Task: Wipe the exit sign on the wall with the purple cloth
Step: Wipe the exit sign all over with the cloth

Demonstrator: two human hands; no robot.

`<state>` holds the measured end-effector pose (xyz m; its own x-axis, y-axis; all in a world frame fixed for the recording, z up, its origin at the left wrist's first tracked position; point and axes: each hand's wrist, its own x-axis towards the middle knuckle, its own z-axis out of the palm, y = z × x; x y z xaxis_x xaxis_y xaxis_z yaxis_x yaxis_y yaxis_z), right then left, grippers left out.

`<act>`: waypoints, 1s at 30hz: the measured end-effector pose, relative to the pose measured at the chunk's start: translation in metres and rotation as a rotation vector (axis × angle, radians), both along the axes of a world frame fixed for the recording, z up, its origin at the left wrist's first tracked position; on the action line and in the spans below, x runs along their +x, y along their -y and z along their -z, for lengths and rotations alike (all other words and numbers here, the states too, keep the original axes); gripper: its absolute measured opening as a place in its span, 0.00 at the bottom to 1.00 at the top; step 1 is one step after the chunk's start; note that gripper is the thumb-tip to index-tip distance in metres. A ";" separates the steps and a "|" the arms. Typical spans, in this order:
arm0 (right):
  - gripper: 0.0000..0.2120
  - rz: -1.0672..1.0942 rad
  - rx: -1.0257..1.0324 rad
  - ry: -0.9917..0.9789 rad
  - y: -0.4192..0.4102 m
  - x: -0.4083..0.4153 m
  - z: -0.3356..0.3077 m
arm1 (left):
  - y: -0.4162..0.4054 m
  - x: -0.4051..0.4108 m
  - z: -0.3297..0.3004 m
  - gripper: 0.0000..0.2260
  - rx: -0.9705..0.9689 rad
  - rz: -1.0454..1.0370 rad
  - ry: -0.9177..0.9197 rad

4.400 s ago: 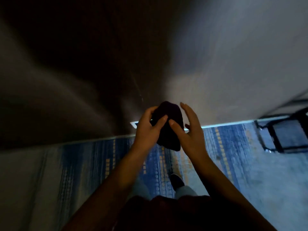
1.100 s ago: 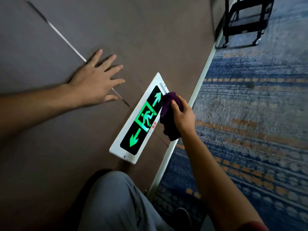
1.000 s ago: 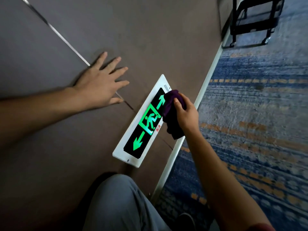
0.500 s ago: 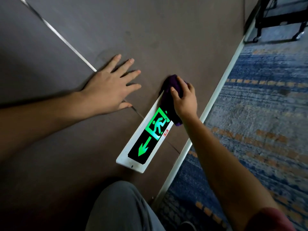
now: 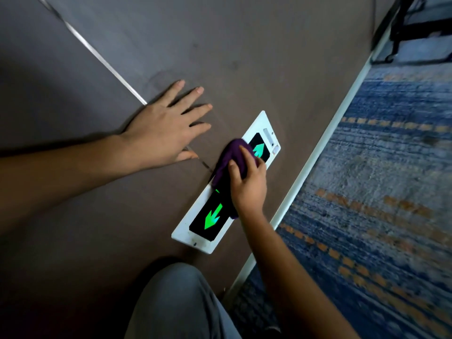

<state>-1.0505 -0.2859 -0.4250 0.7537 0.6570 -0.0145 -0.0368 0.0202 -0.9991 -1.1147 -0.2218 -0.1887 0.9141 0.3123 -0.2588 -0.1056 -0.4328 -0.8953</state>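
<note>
The exit sign (image 5: 208, 221) is a long white-framed black panel with lit green arrows, set low in the brown wall just above the floor. My right hand (image 5: 248, 185) presses the bunched purple cloth (image 5: 231, 159) against the middle of the sign, hiding the running-figure symbol. One green arrow shows on each side of the cloth. My left hand (image 5: 163, 129) lies flat on the wall to the left of the sign, fingers spread, holding nothing.
A white skirting strip (image 5: 308, 172) runs along the wall's foot beside a blue carpet (image 5: 379, 192) with orange dashes. A black metal cart frame (image 5: 415, 28) stands on the carpet at the top right. My knee (image 5: 176, 302) in grey trousers is below the sign.
My right hand has slid the cloth from the sign's far end down to its middle, uncovering the far arrow and covering the figure. The left hand stays flat on the wall.
</note>
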 end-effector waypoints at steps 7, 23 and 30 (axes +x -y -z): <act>0.24 -0.077 -0.012 0.082 0.016 -0.002 0.011 | -0.001 0.001 0.001 0.33 -0.001 0.015 -0.001; 0.25 -0.018 -0.151 0.056 -0.057 0.129 0.010 | -0.003 0.013 0.003 0.34 -0.050 -0.032 -0.072; 0.25 -0.025 -0.153 0.042 -0.049 0.121 0.006 | -0.004 0.012 0.003 0.35 -0.052 -0.040 -0.079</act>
